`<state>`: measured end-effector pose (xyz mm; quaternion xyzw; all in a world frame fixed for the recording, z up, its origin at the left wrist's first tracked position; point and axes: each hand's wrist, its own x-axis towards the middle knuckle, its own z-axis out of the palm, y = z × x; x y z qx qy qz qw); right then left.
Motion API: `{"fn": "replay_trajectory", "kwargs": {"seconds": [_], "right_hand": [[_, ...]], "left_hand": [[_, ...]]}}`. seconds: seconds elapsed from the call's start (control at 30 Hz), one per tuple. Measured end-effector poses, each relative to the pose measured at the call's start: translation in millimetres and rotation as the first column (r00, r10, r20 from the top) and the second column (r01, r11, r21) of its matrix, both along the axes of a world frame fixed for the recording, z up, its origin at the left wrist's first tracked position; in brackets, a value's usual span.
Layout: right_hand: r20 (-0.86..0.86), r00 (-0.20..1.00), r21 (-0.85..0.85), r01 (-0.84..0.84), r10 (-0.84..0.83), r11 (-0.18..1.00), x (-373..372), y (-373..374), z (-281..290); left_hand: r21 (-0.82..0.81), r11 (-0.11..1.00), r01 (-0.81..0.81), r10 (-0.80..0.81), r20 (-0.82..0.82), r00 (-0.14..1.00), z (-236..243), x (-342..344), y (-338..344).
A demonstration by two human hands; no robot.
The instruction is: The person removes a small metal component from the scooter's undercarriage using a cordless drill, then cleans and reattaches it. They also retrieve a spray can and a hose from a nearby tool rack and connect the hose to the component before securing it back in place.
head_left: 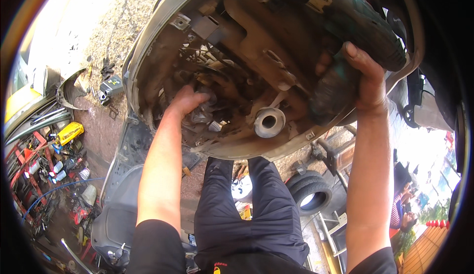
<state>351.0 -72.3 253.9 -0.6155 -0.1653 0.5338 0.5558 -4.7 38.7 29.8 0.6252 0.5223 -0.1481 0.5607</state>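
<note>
My right hand point(366, 76) is wrapped round the grip of a dark green and black cordless power tool point(368, 25), whose cream-coloured collar points to the upper left. The tool is held up across a dusty brown vehicle body cavity point(256, 22) with a curved metal rim. Inside the cavity's left part, my left hand point(188, 100) has its fingers closed at a greyish part point(202, 113) among dark mechanical pieces; shadow hides what exactly it grips. Between my hands, a round flared metal end point(269, 122) with a dark hole sticks out of the cavity.
A heap of tools and parts, with a yellow bottle point(70, 133), lies at the left. Dark plastic panels point(118, 224) lean beside my left arm. Stacked tyres point(312, 195) and a metal frame point(340, 155) are on the right. People point(402, 207) sit beyond my right arm.
</note>
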Motion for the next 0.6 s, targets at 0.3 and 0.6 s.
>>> {"fn": "replay_trajectory", "kwargs": {"seconds": [0.3, 0.6], "right_hand": [[0.02, 0.996, -0.009, -0.085, 0.085, 0.996, 11.8, -3.5, -6.1], [-0.087, 0.996, 0.022, -0.016, 0.017, 1.0, 7.8, -3.0, -2.4]], "left_hand": [[0.422, 0.905, 0.05, -0.076, 0.044, 0.996, 81.1, -38.1, -74.2], [0.613, 0.788, 0.06, -0.096, 0.027, 0.995, 71.1, -86.9, -115.0]]}}
